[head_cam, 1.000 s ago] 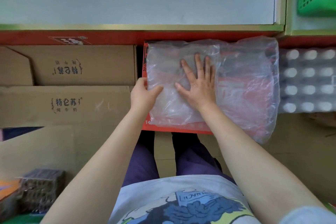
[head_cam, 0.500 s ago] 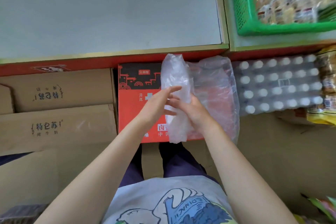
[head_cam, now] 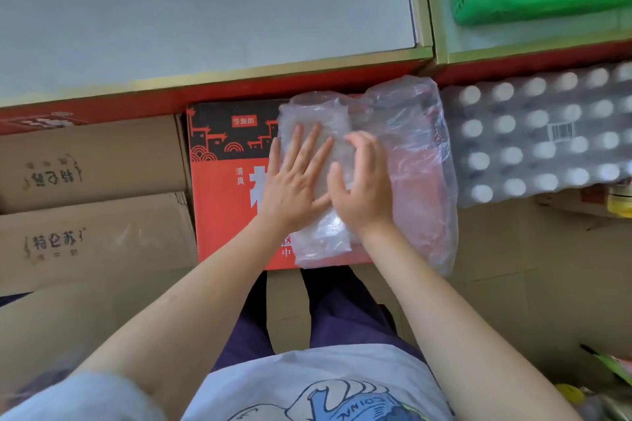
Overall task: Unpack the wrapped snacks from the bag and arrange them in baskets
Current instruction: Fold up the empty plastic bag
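Both hands laid on folded clear bag (head_cam: 342, 161) atop red box (head_cam: 225, 188): left hand (head_cam: 294, 181) fingers flat, right hand (head_cam: 362, 188) fingers slightly curled, nothing gripped.

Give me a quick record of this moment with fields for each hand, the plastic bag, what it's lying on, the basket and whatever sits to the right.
left hand: flat, fingers straight, pressing on the bag
right hand: fingers bent, resting on the bag
clear crumpled plastic bag: partly folded over, looks empty
red and black printed carton: under the bag
green plastic mesh basket: on the shelf, upper right, holds wrapped snacks
shrink-wrapped pack of white-capped bottles: right of the carton
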The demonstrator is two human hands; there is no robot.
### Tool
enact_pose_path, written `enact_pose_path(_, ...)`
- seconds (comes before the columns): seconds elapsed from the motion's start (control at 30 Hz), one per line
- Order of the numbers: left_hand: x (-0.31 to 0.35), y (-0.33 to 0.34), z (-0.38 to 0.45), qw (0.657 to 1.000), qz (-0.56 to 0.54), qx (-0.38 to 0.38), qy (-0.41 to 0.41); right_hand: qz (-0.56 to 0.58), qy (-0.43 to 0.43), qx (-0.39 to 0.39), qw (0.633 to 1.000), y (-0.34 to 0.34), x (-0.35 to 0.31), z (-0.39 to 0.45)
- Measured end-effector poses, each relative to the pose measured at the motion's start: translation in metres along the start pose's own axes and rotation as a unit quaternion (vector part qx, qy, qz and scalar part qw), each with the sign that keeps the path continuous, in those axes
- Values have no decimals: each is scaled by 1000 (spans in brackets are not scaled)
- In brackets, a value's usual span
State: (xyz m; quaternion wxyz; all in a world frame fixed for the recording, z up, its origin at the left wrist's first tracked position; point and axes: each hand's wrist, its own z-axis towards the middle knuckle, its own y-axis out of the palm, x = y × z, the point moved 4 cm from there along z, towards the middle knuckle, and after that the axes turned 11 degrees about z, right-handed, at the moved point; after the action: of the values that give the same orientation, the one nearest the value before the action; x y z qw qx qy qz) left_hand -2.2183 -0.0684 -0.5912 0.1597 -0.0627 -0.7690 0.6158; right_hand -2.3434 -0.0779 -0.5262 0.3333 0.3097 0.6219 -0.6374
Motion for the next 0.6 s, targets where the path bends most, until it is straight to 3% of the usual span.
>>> enact_pose_path(0.07,1,8,2,1000,22,2,-3,11,-64,-77,995,17,7,-8)
enact_pose_path(0.17,1,13,3,1000,1,25,2,-61,-48,-149,986,26,41,-20)
enact_pose_path(0.43,-31,14,-9,998,24,49,-14,-274,-95,-221,931,26,79,-26)
enact_pose_path(0.53,-36,5,-20,996,-17,55,-72,-293,-79,-239,922,29,79,-24)
enact_pose_path(0.6,-30,-10,-28,978,-114,69,-158,-297,-56,-252,919,28,74,-24)
